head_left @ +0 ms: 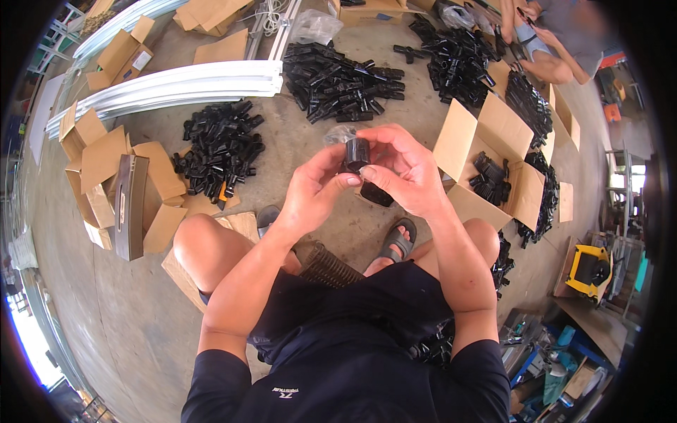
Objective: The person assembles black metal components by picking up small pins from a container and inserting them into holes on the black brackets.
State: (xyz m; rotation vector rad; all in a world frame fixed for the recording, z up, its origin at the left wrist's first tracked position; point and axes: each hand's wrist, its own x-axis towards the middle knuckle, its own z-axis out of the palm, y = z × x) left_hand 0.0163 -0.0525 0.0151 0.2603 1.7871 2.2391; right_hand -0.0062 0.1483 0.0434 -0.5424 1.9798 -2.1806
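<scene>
the left hand (311, 192) and right hand (409, 175) pinch one black part (357, 153) in their fingers above the floor (127, 317), seemingly unfinished, with similar parts (489, 178) in an open carton (526, 194) perhaps done, loose piles (342, 81) apparently left

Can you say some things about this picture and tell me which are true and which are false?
1. The person's left hand and right hand are both on a black tubular fitting. True.
2. The person is wearing red boots. False: a dark grey sandal shows on the right foot.
3. The open cardboard box on the right has black fittings inside. True.
4. Every other black fitting is packed in a box. False: many lie in piles, like the heap at top centre.
5. Another person is at the upper right. True.
</scene>
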